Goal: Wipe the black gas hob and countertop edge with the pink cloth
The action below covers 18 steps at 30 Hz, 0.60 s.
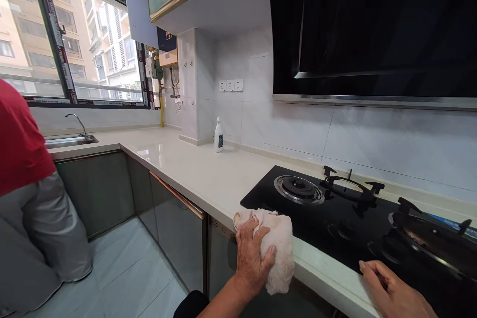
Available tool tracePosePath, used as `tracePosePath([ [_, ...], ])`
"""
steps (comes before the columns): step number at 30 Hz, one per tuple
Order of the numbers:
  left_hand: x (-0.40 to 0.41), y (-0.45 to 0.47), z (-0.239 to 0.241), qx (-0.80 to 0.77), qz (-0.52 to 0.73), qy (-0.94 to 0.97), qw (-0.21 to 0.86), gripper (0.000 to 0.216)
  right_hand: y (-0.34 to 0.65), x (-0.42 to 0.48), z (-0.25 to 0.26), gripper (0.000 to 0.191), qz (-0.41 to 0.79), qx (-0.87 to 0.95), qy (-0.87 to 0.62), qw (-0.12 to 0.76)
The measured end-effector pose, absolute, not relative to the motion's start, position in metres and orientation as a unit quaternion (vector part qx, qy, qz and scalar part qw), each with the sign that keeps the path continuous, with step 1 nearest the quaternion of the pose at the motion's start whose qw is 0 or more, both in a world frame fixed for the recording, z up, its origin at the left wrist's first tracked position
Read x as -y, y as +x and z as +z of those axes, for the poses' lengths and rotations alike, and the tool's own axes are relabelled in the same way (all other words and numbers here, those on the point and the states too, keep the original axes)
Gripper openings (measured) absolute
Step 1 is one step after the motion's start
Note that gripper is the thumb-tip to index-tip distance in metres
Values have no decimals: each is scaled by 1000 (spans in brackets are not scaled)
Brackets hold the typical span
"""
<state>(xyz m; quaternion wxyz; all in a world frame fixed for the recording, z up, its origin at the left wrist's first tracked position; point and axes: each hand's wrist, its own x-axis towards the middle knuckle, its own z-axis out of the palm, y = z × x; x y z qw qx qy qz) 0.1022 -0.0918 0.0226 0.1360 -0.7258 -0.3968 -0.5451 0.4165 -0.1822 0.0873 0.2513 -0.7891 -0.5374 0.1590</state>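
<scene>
My left hand [251,258] is shut on a crumpled pale pink cloth [279,253], which it presses against the front edge of the white stone countertop [194,179]. The cloth sits just in front of a black glass gas hob [298,223] with a steel burner [298,190] and black pan supports. My right hand [391,288] lies farther right on the counter's front edge, close to the hob. Its fingers hold nothing. The right side of the hob runs out of view beyond a second burner.
A person in a red shirt and grey apron [26,179] stands at the far left by a steel sink [69,141] and faucet. A white bottle [218,136] stands against the wall. Above the hob hangs a black range hood [372,30].
</scene>
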Motion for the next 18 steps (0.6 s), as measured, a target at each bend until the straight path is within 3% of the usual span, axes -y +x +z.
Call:
tracePosePath([
  [18, 92, 102, 22, 394, -544, -729, 131, 32, 417, 182, 89, 60, 186, 529, -796, 228],
])
